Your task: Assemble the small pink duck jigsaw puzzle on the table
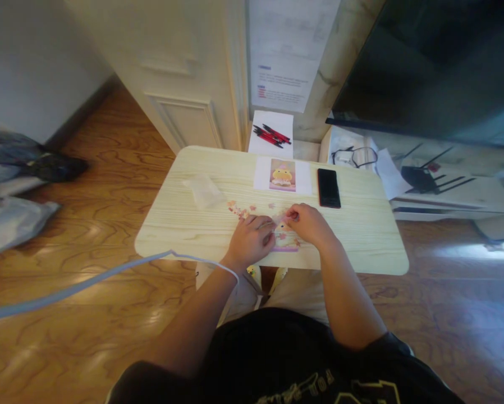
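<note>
My left hand (251, 237) rests knuckles-up on the pale wooden table (180, 224), fingers curled over the left edge of a small partly built jigsaw puzzle (286, 242). My right hand (307, 223) is beside it, fingers pinched together on a small puzzle piece above that puzzle. Loose puzzle pieces (238, 210) lie scattered just left of and behind my hands. A reference picture (282, 175) of a yellow cartoon figure lies at the table's far edge.
A black phone (328, 187) lies right of the picture. A clear plastic bag (203, 189) sits at the left. Red and black pens (271, 135) lie on paper behind the table. Glasses (354, 156) and a router (420, 177) are on a low shelf. A blue cable (87, 281) crosses my left wrist.
</note>
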